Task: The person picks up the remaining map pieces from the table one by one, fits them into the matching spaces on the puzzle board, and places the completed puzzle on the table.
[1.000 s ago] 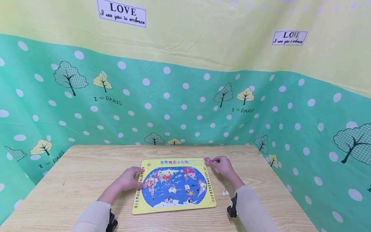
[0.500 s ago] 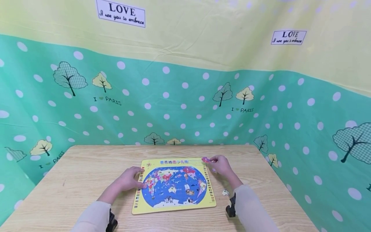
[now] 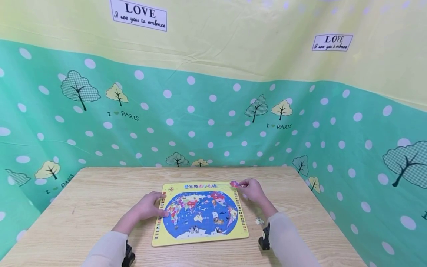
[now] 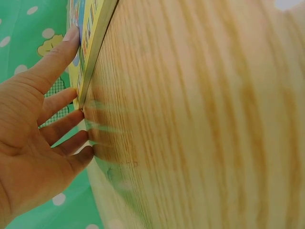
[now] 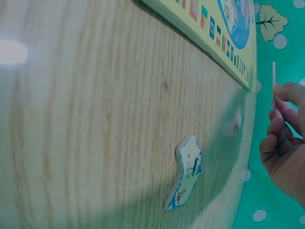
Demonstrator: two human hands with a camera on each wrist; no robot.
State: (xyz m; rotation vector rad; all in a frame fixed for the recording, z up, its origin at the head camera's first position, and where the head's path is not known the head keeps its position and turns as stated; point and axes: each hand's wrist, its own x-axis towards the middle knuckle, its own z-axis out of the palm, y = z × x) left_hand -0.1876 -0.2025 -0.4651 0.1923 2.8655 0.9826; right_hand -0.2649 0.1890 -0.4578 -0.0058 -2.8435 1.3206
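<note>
A yellow-edged world-map puzzle board (image 3: 230,237) lies flat on the table. My left hand (image 3: 148,207) rests at the board's left side, thumb tip on its face and the nearly straight fingers (image 4: 62,126) along the edge. My right hand (image 3: 252,190) pinches a thin red-and-pink puzzle piece (image 3: 235,184) above the board's top right corner. Edge-on, that piece (image 5: 274,76) stands out from the thumb and fingertips in the right wrist view. A white puzzle piece (image 3: 259,221) with blue edges lies right of the board, near my right forearm.
A further small piece (image 5: 237,123) lies on the wooden table (image 3: 110,185) below my right hand, mostly hidden in the head view. Behind the table hangs a green and yellow curtain (image 3: 203,107) with dots and trees. Wrist cameras (image 3: 264,241) sit at both sleeves.
My right hand has moved slightly left with the red piece, from beside the board's top right corner to over it. The left hand and the board have stayed put.
</note>
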